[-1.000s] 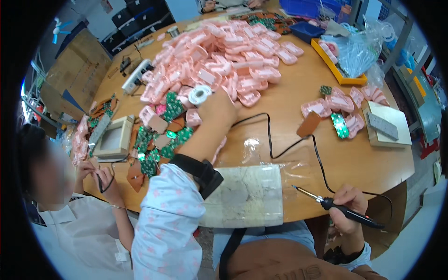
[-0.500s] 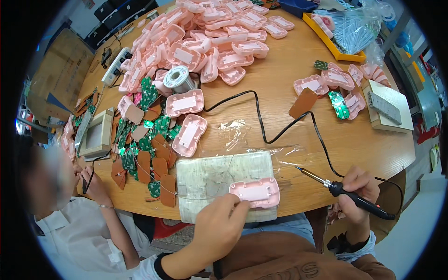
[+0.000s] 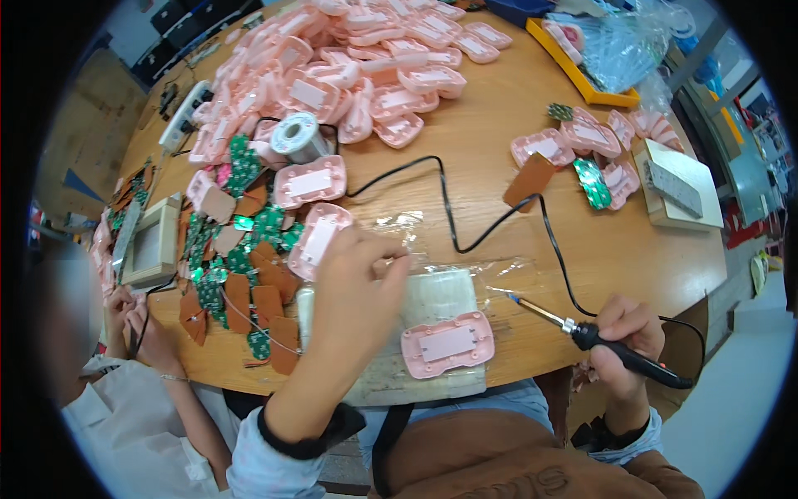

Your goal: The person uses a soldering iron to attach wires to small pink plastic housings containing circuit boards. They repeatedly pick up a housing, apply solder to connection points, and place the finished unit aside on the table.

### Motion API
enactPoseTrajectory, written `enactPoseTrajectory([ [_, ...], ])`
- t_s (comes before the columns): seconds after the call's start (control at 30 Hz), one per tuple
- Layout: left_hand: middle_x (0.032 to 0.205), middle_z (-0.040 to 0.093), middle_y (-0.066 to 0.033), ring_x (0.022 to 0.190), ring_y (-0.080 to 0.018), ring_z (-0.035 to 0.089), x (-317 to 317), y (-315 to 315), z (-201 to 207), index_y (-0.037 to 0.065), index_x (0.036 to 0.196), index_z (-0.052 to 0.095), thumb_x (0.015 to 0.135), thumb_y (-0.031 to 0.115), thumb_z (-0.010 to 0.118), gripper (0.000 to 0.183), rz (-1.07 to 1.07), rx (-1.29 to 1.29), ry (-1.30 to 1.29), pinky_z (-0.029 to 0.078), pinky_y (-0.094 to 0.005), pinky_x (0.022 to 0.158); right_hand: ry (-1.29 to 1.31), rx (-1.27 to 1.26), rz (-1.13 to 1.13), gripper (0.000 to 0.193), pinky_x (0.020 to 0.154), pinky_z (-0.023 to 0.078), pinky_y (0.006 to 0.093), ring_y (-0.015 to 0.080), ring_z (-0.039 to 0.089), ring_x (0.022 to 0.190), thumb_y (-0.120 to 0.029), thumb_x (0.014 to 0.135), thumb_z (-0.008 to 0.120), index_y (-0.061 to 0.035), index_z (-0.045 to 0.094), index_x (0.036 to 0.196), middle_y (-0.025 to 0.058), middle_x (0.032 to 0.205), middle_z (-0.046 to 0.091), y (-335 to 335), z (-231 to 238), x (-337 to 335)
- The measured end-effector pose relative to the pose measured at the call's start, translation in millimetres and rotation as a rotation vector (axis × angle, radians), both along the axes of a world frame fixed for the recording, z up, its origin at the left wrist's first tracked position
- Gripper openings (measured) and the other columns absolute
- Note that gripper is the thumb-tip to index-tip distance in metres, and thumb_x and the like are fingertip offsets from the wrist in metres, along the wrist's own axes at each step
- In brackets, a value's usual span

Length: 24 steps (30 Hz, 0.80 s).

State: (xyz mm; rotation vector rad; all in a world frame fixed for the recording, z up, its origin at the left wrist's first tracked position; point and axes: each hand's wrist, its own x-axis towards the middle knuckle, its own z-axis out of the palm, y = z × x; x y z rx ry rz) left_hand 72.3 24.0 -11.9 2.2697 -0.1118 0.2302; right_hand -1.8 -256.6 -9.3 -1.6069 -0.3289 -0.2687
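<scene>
My right hand (image 3: 625, 337) grips the black handle of a soldering iron (image 3: 611, 345), whose metal tip points left over the table. My left hand (image 3: 362, 279) hangs above the left part of a pale, worn work pad (image 3: 440, 291). Its fingers are loosely bent and apart, with nothing visible in them. It partly covers a pink plastic shell (image 3: 316, 237) behind it. On the pad's right part another pink shell (image 3: 449, 343) lies hollow side up with a white rectangle inside, touched by neither hand.
Green circuit boards (image 3: 270, 224) and brown boards (image 3: 266, 303) lie heaped at left, by a solder wire spool (image 3: 298, 137). Many pink shells (image 3: 374, 58) are piled behind. The iron's black cord (image 3: 445, 200) winds across the table. A co-worker's hands (image 3: 137, 320) are at far left.
My left hand has left the pink shell on the pad and moved up and left. The shell now lies slightly turned. My right hand still holds the soldering iron; the whole view has shifted slightly.
</scene>
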Motion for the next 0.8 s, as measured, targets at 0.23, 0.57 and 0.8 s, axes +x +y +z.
enactPoseTrajectory([
  [0.23,0.071,0.058,-0.0062,0.056,-0.0133,0.048,-75,1,38,0.002,0.086,0.071,0.075,-0.001,0.072,0.012,0.024,-0.072,0.046,0.037,-0.0270,0.050,-0.136,-0.175,0.006,0.037,0.066,0.046,0.0284,0.0239,0.058,0.077,-0.005,0.070,0.078,-0.0036,0.059,0.102,0.0137,0.089,0.059,47,-32,2],
  [0.57,0.087,0.063,-0.0107,0.072,-0.0144,0.059,-106,-24,13,-0.002,0.084,0.067,0.076,-0.005,0.069,0.009,0.055,-0.169,0.140,0.047,-0.0251,0.065,-0.113,0.006,0.046,0.028,0.066,0.048,0.0270,0.0187,0.056,0.074,-0.001,0.076,0.070,-0.0010,0.054,0.099,0.0151,0.086,0.058,28,-12,2],
  [0.8,0.097,0.067,-0.0138,0.071,-0.0134,0.060,-102,-25,7,-0.003,0.084,0.065,0.076,-0.006,0.067,0.008,0.037,-0.119,0.157,0.049,-0.0256,0.067,-0.088,-0.253,0.112,0.027,0.056,0.055,0.0329,0.0212,0.059,0.059,-0.006,0.067,0.074,-0.0056,0.056,0.086,0.0066,0.070,0.056,15,-4,-14],
])
